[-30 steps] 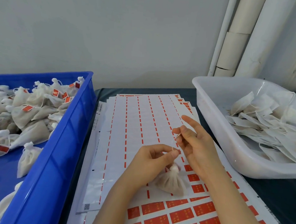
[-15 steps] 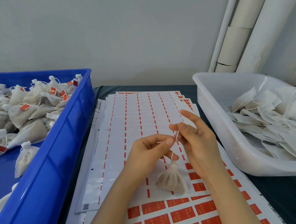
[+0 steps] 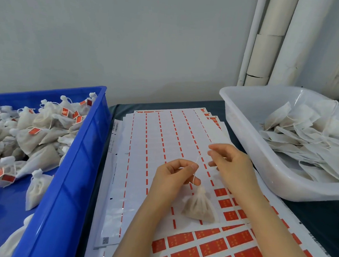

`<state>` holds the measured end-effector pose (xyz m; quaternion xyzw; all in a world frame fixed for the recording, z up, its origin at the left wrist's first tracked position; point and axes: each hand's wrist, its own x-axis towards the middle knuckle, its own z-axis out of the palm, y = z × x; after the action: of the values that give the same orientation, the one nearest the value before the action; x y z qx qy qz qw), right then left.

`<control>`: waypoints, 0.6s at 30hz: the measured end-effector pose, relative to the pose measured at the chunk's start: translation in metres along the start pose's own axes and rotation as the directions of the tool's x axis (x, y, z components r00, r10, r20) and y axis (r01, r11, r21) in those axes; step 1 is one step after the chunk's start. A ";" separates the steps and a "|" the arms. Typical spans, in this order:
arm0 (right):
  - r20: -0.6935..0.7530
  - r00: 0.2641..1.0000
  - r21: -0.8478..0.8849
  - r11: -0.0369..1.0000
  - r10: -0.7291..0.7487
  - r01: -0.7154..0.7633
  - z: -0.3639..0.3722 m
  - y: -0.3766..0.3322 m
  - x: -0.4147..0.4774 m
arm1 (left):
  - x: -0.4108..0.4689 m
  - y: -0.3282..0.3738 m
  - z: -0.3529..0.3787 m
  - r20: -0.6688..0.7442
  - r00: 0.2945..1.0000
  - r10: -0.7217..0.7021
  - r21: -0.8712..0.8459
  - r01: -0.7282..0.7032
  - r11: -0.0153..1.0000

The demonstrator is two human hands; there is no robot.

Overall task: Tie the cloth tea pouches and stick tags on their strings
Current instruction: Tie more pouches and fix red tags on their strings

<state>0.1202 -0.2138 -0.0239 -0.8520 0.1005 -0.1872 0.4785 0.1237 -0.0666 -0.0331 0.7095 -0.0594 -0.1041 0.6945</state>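
Head-worn view, downward over table [image 3: 317, 221]

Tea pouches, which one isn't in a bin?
The gathered pouch over the sticker sheets, its string pinched by the left hand; the rest lie in the blue crate or white tub.

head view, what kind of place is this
Likely a small tea-packing workbench: a blue crate of tied, tagged pouches, a white tub of untied pouches, red tag sticker sheets.

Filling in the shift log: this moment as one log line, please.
step: tying pouch | left hand: pinches string above pouch | right hand: by string's top, grip unclear | tagging: not yet done
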 end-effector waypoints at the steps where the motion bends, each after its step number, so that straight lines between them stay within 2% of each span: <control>1: 0.037 0.999 -0.103 0.994 0.029 -0.025 -0.007 0.002 -0.001 | 0.000 0.000 -0.001 -0.001 1.000 -0.009 -0.009 0.009 1.000; 3: 0.096 0.992 -0.288 0.956 0.082 -0.051 -0.020 0.005 -0.009 | 0.001 -0.001 -0.002 0.003 1.000 -0.025 -0.012 0.025 1.000; 6: 0.105 0.984 -0.413 0.906 0.144 -0.089 -0.025 0.010 -0.036 | 0.001 -0.001 -0.001 0.011 0.999 -0.040 0.002 0.040 0.999; 8: 0.096 0.982 -0.458 0.883 0.161 -0.100 -0.022 0.013 -0.053 | 0.001 -0.001 -0.001 0.011 0.999 -0.040 0.024 0.039 0.999; 12: 0.201 0.973 -0.561 0.828 0.113 0.019 -0.012 0.023 -0.067 | 0.000 -0.001 -0.001 0.007 0.999 -0.035 0.031 0.035 0.999; 18: 0.166 0.984 -0.563 0.826 0.069 0.037 -0.009 0.029 -0.066 | -0.001 -0.003 -0.001 0.010 1.000 -0.026 0.041 0.026 0.999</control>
<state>0.0564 -0.2130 -0.0587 -0.9676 0.1149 -0.0675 0.2144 0.1232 -0.0653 -0.0355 0.7239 -0.0558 -0.1155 0.6779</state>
